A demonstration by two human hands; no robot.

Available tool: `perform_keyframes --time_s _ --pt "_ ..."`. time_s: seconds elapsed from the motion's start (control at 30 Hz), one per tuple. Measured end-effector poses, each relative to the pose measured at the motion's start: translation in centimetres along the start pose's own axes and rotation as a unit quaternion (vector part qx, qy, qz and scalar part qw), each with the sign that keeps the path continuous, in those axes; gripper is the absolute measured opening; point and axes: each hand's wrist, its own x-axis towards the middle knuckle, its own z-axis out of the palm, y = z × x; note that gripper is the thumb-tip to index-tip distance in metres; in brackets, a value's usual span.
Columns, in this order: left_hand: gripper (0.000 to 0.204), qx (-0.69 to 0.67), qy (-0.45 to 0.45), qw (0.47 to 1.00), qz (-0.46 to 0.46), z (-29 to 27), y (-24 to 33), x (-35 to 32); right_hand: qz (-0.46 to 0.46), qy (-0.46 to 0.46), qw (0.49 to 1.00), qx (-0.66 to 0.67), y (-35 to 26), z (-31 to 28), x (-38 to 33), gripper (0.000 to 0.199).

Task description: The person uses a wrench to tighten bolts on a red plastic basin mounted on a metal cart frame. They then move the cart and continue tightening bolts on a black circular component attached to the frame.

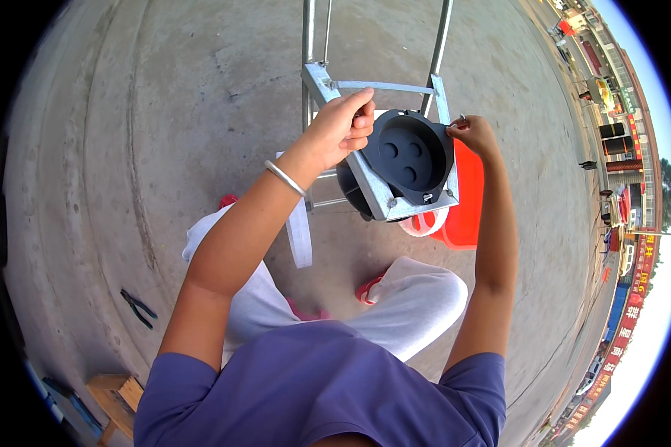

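Observation:
A black round plastic bowl-like part [401, 155] with three round recesses in its floor sits in a square galvanized metal frame [376, 195]. A small bright metal fastener [428, 197] shows at its near lug. My left hand [341, 128], with a silver bangle at the wrist, is curled closed above the frame's left side; anything inside its fingers is hidden. At the right rim of the black part, the fingertips of my right hand [476, 136] are pinched together beside a lug. What they pinch is too small to make out.
A red plastic bin [466, 201] stands behind the frame's right side. Below the frame hangs a white strap [299, 235]. Dark-handled pliers [138, 308] lie on the concrete at left, with a wooden stool [118, 395] nearer. Metal uprights [308, 45] rise beyond the frame.

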Motion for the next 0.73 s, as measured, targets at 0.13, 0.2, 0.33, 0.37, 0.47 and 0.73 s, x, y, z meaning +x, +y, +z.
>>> perform_keyframes --time_s 0.13,0.2,0.33,0.37,0.47,0.73 --pt "0.028 -0.021 -0.017 1.000 -0.002 -0.4 0.0 0.2 0.068 -0.018 0.995 0.077 -0.2 -0.6 0.1 0.026" --pt "0.028 -0.048 -0.041 0.998 -0.010 -0.9 0.0 0.5 0.081 0.031 0.985 0.152 -0.8 -1.6 -0.7 0.022" --pt "0.041 -0.068 0.009 0.996 -0.056 0.0 -0.1 0.5 -0.011 0.055 0.982 0.181 -9.9 -4.3 -4.9 0.018" --pt "0.045 -0.057 0.009 0.996 -0.066 0.6 -0.3 0.4 -0.059 0.031 0.985 0.160 -12.0 -4.5 -6.2 0.018" --pt "0.053 -0.039 -0.001 0.996 -0.076 0.8 -0.7 0.1 -0.177 0.007 0.970 0.164 -18.1 -2.9 -8.8 0.021" --pt "0.037 0.180 -0.052 0.975 0.118 4.9 -0.2 0.2 -0.278 0.325 0.880 0.206 -19.7 -14.0 -19.2 0.040"
